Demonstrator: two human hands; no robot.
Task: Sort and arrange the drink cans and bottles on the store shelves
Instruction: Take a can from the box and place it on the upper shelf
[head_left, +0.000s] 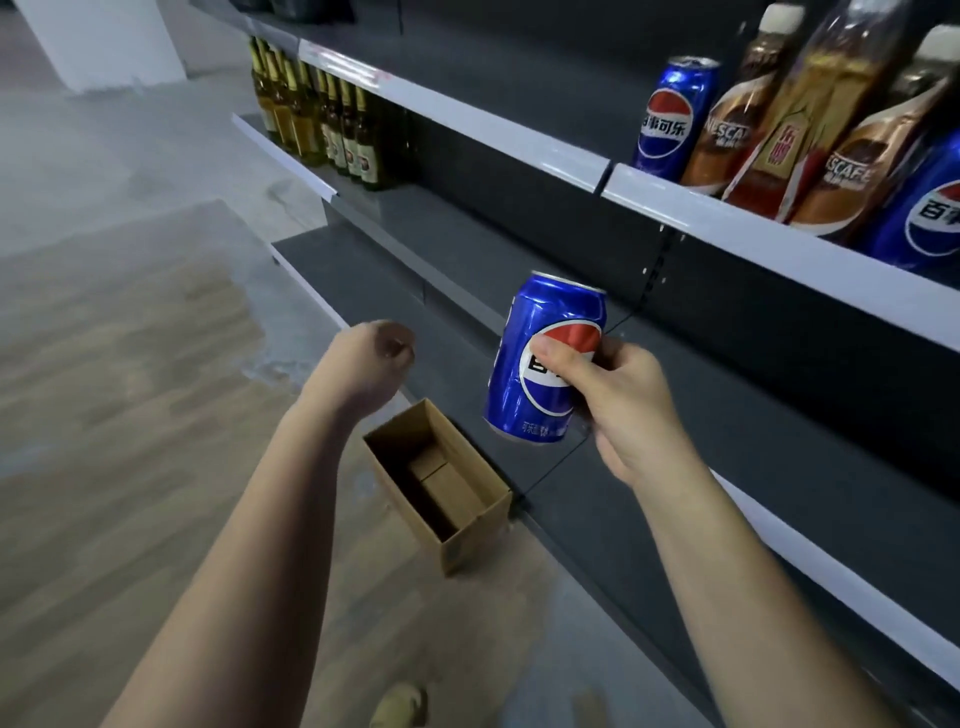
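Observation:
My right hand (618, 405) grips a blue Pepsi can (540, 364), held upright in the air in front of the dark lower shelves. My left hand (374, 358) hangs in the air to its left with fingers curled in, holding nothing. On the upper shelf (727, 218) at the right stand a tall blue Pepsi can (670, 117), brown Nescafe bottles (727, 124), a tea bottle (784, 140) and another Pepsi can (930, 208) at the frame edge.
An open cardboard box (441, 483) sits on the floor beside the bottom shelf. A row of green-gold beer bottles (322, 114) fills the far left of a middle shelf. The wood-look floor (130, 364) spreads to the left. A shoe tip (400, 706) shows below.

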